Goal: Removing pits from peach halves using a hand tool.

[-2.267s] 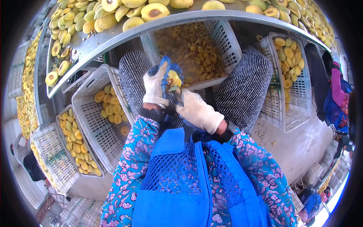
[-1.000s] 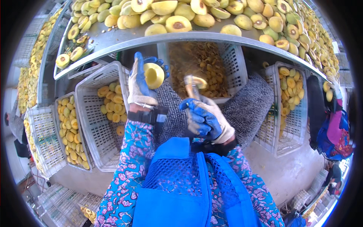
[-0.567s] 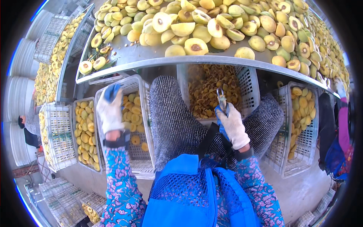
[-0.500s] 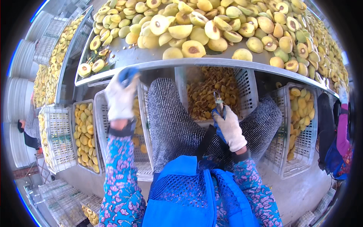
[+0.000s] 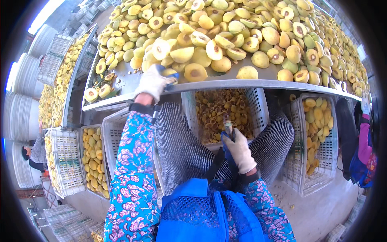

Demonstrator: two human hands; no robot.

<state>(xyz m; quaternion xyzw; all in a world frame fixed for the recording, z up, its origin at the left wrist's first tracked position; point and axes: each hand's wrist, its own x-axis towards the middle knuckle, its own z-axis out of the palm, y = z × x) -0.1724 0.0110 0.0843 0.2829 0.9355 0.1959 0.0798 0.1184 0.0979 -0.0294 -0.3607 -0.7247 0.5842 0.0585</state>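
Observation:
My left hand (image 5: 154,81), in a white glove with blue fingertips, reaches up onto the edge of the metal table (image 5: 258,84). Its fingers rest against the front of a big pile of yellow fruit (image 5: 225,36), whole and halved; whether they hold a piece is hidden. My right hand (image 5: 240,150), also gloved, stays low over my lap and grips a small metal pitting tool (image 5: 228,127), tip up. Just beyond the tool stands a white crate (image 5: 260,105) with brownish pits and scraps, between my knees.
White mesh crates of yellow fruit halves stand on the floor at my left (image 5: 93,161) and my right (image 5: 318,137). A second table of fruit (image 5: 60,76) runs along the left. Another person's sleeve (image 5: 365,141) shows at the right edge, a seated person (image 5: 34,153) at the left.
My left hand held a fruit half, went down over the left crate, and has now risen empty to the table's fruit pile. My right hand lowered slightly with the tool.

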